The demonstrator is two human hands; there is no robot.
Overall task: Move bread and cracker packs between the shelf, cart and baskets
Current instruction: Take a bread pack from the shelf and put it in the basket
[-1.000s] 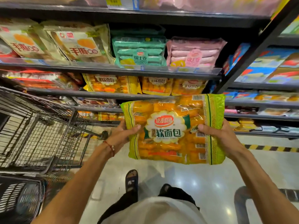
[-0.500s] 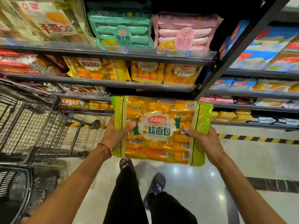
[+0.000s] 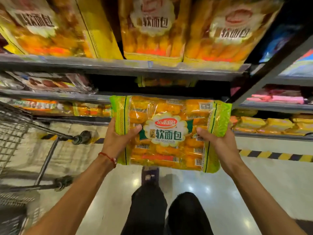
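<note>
Holds a green-edged soft-bread pack [image 3: 166, 133] in the air, label toward the camera, in front of the shelf [image 3: 118, 67] and below the row of similar yellow bread packs [image 3: 152, 28] standing on it. Clasps the pack's left end in the left grip [image 3: 116, 141], thumb across the front; clasps the right end in the right grip [image 3: 218, 145] the same way. Stands on a glossy floor [image 3: 254, 184], with a wire cart [image 3: 15, 126] off to the left, well apart from the pack. Wears a red string [image 3: 108, 156] on the left wrist.
</note>
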